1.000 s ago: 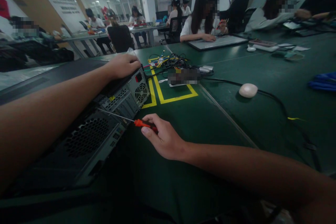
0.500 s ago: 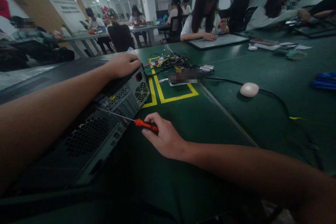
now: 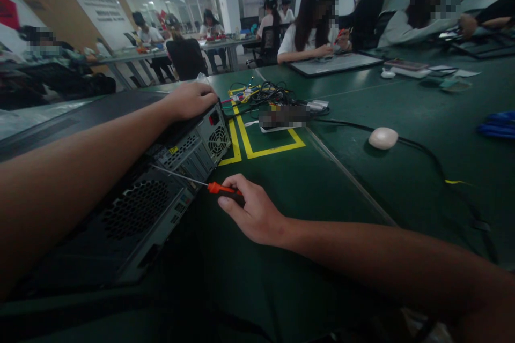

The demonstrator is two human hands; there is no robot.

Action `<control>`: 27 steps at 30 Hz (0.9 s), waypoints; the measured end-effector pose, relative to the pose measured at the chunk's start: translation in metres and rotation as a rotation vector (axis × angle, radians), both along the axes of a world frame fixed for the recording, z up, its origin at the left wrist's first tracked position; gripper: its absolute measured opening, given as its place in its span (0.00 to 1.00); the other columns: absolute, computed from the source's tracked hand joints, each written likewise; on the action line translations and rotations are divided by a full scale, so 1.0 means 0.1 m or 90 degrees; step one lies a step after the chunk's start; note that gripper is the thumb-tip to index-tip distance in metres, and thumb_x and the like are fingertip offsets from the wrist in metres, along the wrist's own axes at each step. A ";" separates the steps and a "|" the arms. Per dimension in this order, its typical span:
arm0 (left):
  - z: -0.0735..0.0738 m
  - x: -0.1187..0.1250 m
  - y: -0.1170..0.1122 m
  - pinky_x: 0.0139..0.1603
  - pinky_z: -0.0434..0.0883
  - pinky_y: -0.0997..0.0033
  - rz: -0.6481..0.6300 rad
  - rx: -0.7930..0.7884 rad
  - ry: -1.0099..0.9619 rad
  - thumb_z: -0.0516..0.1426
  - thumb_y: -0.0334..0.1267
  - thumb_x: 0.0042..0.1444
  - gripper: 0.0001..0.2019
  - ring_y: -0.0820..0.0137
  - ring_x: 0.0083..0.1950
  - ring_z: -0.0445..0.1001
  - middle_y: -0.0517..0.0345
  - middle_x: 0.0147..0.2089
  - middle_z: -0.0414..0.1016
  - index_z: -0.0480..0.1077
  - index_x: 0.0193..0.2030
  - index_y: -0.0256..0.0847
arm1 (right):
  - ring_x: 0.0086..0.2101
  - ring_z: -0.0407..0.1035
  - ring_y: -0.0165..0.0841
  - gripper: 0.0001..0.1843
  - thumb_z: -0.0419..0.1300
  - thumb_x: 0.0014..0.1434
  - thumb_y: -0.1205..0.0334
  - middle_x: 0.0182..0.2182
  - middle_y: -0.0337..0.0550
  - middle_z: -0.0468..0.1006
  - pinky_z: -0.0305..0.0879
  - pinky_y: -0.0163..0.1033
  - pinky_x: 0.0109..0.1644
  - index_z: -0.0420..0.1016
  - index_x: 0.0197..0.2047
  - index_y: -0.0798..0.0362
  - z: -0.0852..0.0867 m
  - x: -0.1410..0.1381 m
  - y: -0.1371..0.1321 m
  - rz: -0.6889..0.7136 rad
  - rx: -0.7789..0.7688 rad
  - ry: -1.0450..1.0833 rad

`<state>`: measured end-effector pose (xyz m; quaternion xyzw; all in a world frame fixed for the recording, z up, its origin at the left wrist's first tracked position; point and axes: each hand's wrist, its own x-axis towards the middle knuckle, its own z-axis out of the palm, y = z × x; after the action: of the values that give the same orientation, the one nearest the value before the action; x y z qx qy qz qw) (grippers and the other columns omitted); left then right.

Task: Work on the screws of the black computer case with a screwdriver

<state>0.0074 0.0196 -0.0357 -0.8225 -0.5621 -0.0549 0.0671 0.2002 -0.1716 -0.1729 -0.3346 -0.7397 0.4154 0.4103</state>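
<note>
"Which hand has the tool?"

"The right hand (image 3: 255,211). Its fingers are wrapped around the handle of the screwdriver (image 3: 215,188), thumb along the near side."

"And where does the screwdriver lie from that grip?"

"Out to the left. Its long axis runs from the fingers leftward and slightly away, the shaft crossing the back of the case (image 3: 163,193). So the handle end belongs to the right hand, while the tip end is nearer the left arm, whose forearm passes just above it in the view."

"What about the left hand (image 3: 191,101)?"

"Palm down on top of the case, by its far rear corner, fingers bent at the edge."

"Is the tip seated in anything?"

"It's dim there. I can't tell that, nor whether the left fingers clench the edge or simply rest."

"What else is near?"

"The case sits on the green table (image 3: 306,193), its back, with the fan (image 3: 218,141), turned toward the right hand. Beyond it are yellow tape (image 3: 277,150) and a tangle of cables (image 3: 276,95)."
</note>
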 end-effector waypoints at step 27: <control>0.01 0.00 0.01 0.64 0.69 0.59 -0.012 -0.014 -0.002 0.42 0.46 0.68 0.31 0.55 0.60 0.76 0.38 0.61 0.79 0.77 0.60 0.28 | 0.37 0.71 0.34 0.15 0.51 0.77 0.55 0.37 0.42 0.76 0.65 0.41 0.43 0.75 0.48 0.54 -0.06 -0.01 0.03 0.003 0.078 0.002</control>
<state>0.0069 0.0211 -0.0346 -0.8283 -0.5551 -0.0506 0.0565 0.1988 -0.1683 -0.1792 -0.3062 -0.7637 0.3713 0.4302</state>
